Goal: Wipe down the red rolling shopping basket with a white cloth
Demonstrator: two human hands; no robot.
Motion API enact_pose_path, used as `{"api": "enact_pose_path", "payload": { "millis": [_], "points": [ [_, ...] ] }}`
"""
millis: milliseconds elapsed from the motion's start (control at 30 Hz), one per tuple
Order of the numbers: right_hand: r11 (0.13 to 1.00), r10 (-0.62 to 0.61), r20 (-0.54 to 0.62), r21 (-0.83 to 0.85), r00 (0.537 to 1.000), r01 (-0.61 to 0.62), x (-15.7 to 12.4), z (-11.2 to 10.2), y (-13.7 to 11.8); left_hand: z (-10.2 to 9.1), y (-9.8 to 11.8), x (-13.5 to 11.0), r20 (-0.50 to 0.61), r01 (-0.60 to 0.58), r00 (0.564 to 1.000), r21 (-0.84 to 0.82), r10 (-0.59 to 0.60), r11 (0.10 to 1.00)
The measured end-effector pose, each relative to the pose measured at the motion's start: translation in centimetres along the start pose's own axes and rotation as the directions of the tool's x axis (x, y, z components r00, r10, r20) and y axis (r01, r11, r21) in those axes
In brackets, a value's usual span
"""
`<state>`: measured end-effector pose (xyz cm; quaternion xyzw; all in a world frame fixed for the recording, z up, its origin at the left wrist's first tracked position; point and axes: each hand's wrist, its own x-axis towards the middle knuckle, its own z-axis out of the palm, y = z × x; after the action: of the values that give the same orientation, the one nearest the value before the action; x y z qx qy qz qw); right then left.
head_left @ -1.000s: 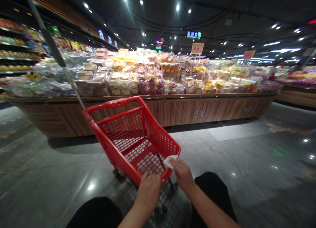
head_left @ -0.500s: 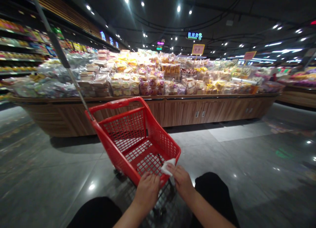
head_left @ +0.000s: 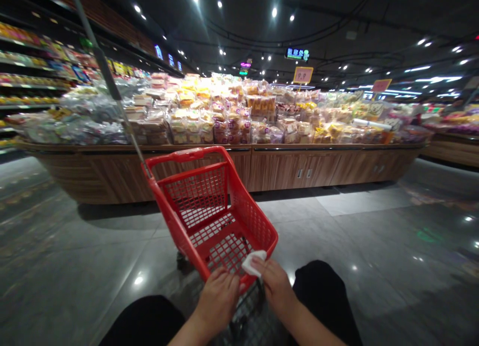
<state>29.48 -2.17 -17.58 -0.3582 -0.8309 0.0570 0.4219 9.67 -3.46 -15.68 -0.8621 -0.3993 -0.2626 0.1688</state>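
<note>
Now | left hand (head_left: pixel 218 301) grip shut on red shopping cart (head_left: pixel 179 155) | right hand (head_left: pixel 276 286) grip pinching white wipe (head_left: pixel 254 263)

Two hands (head_left: pixel 217 301) (head_left: pixel 275 286) — one red cart (head_left: pixel 239 211), one tissue (head_left: pixel 254 262).

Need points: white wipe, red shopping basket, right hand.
White wipe (head_left: pixel 253 263): head view, middle of the folded piece.
Red shopping basket (head_left: pixel 186 155): head view, top rim.
Right hand (head_left: pixel 275 286): head view, back of the hand.

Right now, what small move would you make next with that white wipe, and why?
Probably slide the white wipe along the rim of the red basket, since the right hand pinches it against that edge while the left hand grips the basket steady.
</note>
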Motion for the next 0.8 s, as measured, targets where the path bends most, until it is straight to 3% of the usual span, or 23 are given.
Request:
{"api": "enact_pose_path", "payload": {
  "millis": [133,200,300,433,533,667,800],
  "points": [
    [0.991,0.047,-0.095,-0.123,0.994,-0.059,1.5,-1.8,4.2,-0.3,-0.8,0.2,-0.006,-0.009,1.0,0.0,0.009,1.0],
    [0.983,0.077,-0.148,-0.155,0.986,-0.1,1.8,-1.9,5.0,-0.3,-1.3,0.3,-0.003,-0.007,1.0,-0.002,0.007,1.0],
    [0.985,0.081,-0.168,-0.137,0.982,-0.105,1.5,-0.7,3.5,-0.4,-1.9,0.5,0.02,0.004,1.0,-0.002,-0.004,1.0],
    [0.997,0.005,-0.077,-0.072,0.997,-0.01,0.8,0.9,1.0,-0.3,-2.7,0.3,0.035,0.015,0.999,-0.015,-0.015,1.0],
    [0.996,-0.004,-0.081,-0.088,0.997,-0.003,1.1,0.2,1.8,-0.3,-3.3,0.2,0.054,0.017,0.998,-0.013,-0.017,1.0],
    [0.987,0.079,-0.172,-0.126,0.982,-0.102,1.9,-0.6,3.3,-0.6,-3.8,0.0,0.084,0.002,0.996,-0.016,-0.001,1.0],
    [0.997,0.038,-0.148,-0.062,0.988,-0.047,2.0,2.1,0.2,-1.0,-4.2,0.0,0.082,-0.002,0.997,-0.052,0.006,0.999]
  ]
}}
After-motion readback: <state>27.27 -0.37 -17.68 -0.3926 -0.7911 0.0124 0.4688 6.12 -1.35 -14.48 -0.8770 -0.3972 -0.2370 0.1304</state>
